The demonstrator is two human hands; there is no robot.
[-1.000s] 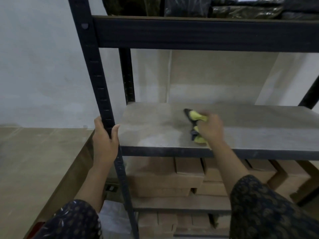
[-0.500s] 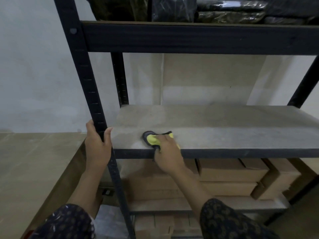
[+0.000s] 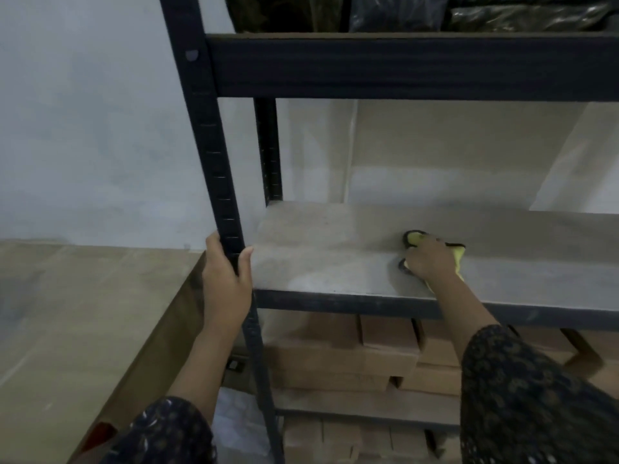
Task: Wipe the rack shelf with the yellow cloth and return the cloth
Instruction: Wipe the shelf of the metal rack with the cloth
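Note:
The grey rack shelf [image 3: 321, 249] runs across the middle of the view between dark metal posts. My right hand [image 3: 427, 259] presses the yellow cloth [image 3: 457, 254] with a dark edge flat on the shelf, a little back from its front edge. Most of the cloth is hidden under the hand. My left hand [image 3: 226, 279] is wrapped around the rack's front left post [image 3: 214, 155], level with the shelf.
A dark beam [image 3: 402, 65] of the upper shelf crosses overhead, with dark wrapped goods above it. Cardboard boxes [image 3: 345, 356] are stacked on the lower shelves. A brown board surface [image 3: 83, 313] lies left of the rack, against a pale wall.
My right hand slid the cloth from mid-shelf to the front left, then back right and further in. The left hand stayed on the post.

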